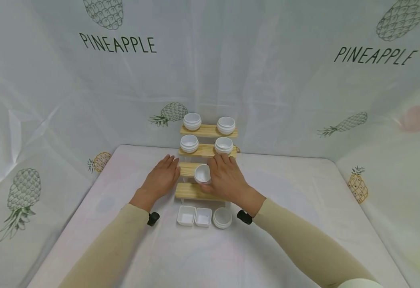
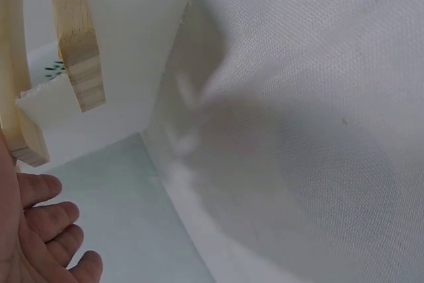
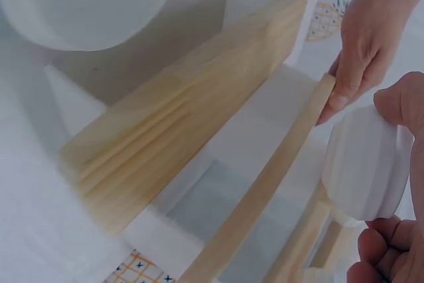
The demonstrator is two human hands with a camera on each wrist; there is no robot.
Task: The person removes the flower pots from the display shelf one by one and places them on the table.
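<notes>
On the head view's wooden tiered rack [image 1: 195, 193], my right hand [image 1: 228, 176] grips a small white bowl [image 1: 202, 174] above the third tier from the top. Its thumb and fingers pinch the ridged side of the bowl [image 3: 368, 160] in the right wrist view. My left hand [image 1: 162, 176] rests beside the rack's left side, its fingers reaching along the end of that same tier. Seen from the left wrist, the fingers [image 2: 53, 220] are loosely bent just below a board end [image 2: 30, 144], holding nothing. Two white bowls stand on each of the upper two tiers.
In front of the rack, two square white dishes [image 1: 186, 216] and a round white bowl [image 1: 222, 218] stand on the cloth-covered table [image 1: 195, 260]. A pineapple-print curtain [image 1: 267, 80] hangs close behind. White side panels [image 2: 132, 44] support the boards.
</notes>
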